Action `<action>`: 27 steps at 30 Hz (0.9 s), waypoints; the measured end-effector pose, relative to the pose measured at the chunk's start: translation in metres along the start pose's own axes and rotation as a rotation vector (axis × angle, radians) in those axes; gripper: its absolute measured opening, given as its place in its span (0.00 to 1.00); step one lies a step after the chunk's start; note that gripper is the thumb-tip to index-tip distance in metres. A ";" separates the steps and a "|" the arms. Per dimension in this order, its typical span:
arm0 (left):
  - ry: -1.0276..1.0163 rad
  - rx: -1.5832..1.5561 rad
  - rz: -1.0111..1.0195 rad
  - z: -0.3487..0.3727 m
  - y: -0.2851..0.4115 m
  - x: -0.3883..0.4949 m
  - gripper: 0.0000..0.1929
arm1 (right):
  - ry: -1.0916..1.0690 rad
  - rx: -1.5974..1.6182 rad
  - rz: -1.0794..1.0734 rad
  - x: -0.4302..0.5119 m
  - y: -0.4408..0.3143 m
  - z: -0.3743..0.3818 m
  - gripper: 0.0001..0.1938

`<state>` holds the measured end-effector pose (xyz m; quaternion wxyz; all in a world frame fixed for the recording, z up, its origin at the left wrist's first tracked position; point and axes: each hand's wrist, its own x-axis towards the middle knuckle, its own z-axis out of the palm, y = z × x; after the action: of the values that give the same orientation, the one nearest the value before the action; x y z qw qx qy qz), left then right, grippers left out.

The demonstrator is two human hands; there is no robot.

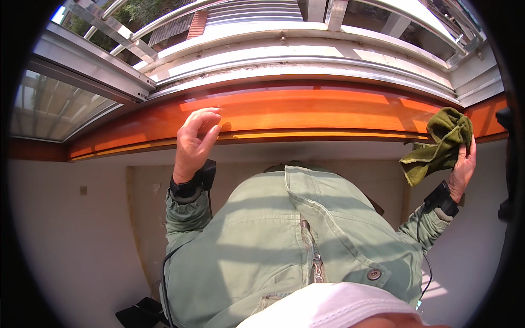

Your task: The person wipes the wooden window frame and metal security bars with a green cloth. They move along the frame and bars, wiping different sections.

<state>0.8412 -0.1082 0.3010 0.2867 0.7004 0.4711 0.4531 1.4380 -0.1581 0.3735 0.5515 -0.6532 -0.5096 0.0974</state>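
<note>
A green cloth (pixel 445 141), bunched at the top with a corner hanging down, is gripped by my right hand (pixel 463 168) at the right end of the orange-brown windowsill (pixel 320 108). The cloth overlaps the sill's front edge. My left hand (pixel 196 139) is raised over the sill's front edge left of the middle, its fingers curled with a gap between thumb and fingertips and nothing between them. Whether it touches the sill I cannot tell. Both wrists wear black bands with small devices.
Behind the sill runs a metal window track (pixel 303 65), with metal bars (pixel 336 14) beyond it. A framed glass sash (pixel 61 102) stands at the left. Below the sill is a pale wall with a socket plate (pixel 83 190). A black object (pixel 141 313) lies at the lower left.
</note>
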 end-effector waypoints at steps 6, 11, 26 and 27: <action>0.045 -0.055 -0.014 0.011 0.001 0.002 0.06 | -0.015 -0.610 -0.085 0.059 0.057 -0.017 0.22; 0.210 0.016 -0.105 0.026 -0.005 0.008 0.03 | -0.119 -0.725 -0.365 0.064 0.097 0.006 0.19; 0.442 0.567 0.100 0.059 0.003 0.031 0.11 | 0.092 -0.697 -0.340 0.055 0.068 0.034 0.23; 0.435 0.573 0.080 0.058 0.003 0.030 0.11 | 0.123 -0.662 -0.356 0.054 0.065 0.034 0.22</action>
<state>0.8992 -0.0799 0.2896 -0.0462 0.6574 0.6014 0.4517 1.4761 -0.0870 0.3307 0.3483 -0.7018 -0.5851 -0.2092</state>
